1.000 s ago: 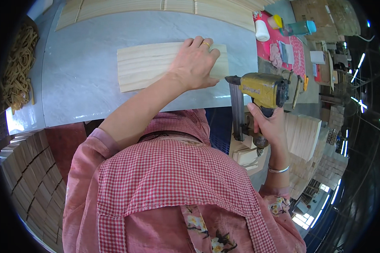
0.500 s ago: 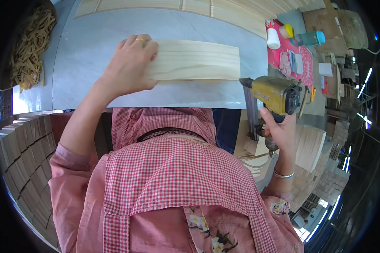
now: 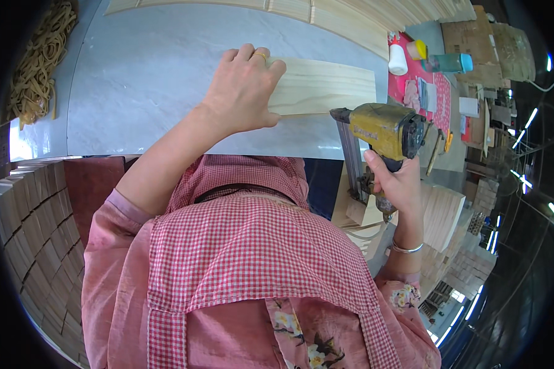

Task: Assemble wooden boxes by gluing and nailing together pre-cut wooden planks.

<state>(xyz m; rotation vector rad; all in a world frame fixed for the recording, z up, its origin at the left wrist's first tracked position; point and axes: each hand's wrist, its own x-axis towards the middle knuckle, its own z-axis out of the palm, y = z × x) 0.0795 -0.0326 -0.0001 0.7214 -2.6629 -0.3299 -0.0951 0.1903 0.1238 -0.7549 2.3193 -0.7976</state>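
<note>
A pale wooden board [image 3: 329,86] lies on the grey-blue tabletop [image 3: 148,74], its grain running left to right. My left hand [image 3: 245,89] grips the board's left end, thumb at the near edge and fingers over the far side. In my right hand [image 3: 400,184] is a yellow and black nail gun [image 3: 378,132], fingers wrapped round its handle. The nose of the gun points left, close to the board's near edge; whether it touches I cannot tell. An air hose fitting [image 3: 386,209] shows below the handle.
Long wooden strips [image 3: 345,24] line the table's far side. A bundle of tan bands [image 3: 40,67] sits at the left. A white bottle [image 3: 397,60] and teal bottle [image 3: 449,63] stand at the right. Stacked wood blocks [image 3: 37,227] rise at the lower left.
My left hand has moved right along with the board, whose right end now lies farther right. The nail gun has shifted slightly left, to the board's near edge.
</note>
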